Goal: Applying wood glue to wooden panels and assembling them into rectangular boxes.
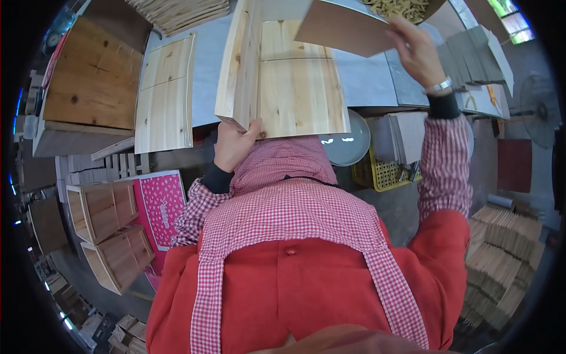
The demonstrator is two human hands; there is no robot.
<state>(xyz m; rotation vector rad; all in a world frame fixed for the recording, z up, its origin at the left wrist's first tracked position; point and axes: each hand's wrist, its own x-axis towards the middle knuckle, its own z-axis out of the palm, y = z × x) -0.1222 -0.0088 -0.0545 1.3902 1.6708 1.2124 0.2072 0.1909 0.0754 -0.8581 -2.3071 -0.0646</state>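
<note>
Pale knotty-wood piece, an upright board along the left side of a flat panel, sits over the near edge of our bluish-white surface. Our left hand closes around the upright board's near lower corner; our right hand pinches a raised, thin brown rectangular board by its right end. Another pale wooden panel lies to the left.

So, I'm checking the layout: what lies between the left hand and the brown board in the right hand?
In the head view, the pale wooden panel lies there, past the upright board held by the left hand.
</note>
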